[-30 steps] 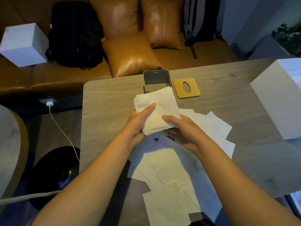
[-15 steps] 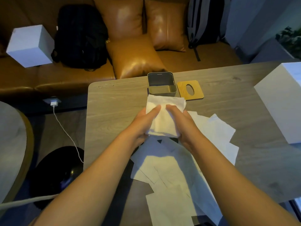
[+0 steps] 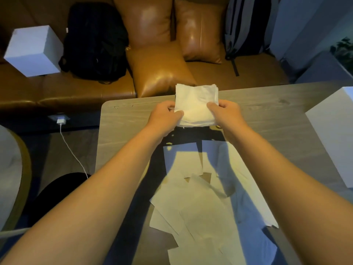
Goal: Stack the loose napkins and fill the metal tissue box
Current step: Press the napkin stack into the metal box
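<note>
A squared-up stack of white napkins point(image 3: 195, 104) is held flat above the far edge of the wooden table point(image 3: 129, 123). My left hand point(image 3: 165, 116) grips its left side and my right hand point(image 3: 227, 113) grips its right side, thumbs on top. The stack hides the metal tissue box beneath it. Several loose white napkins point(image 3: 206, 203) lie spread over the table between my forearms, nearer to me.
A white box point(image 3: 334, 134) stands at the table's right edge. Beyond the table is a brown leather sofa with cushions point(image 3: 160, 69), a black backpack point(image 3: 95, 41) and a white cube point(image 3: 33, 51). A charger cable point(image 3: 70, 150) hangs at the left.
Both hands have carried the napkin stack away from me toward the far table edge, and it now covers the metal box and the wooden lid.
</note>
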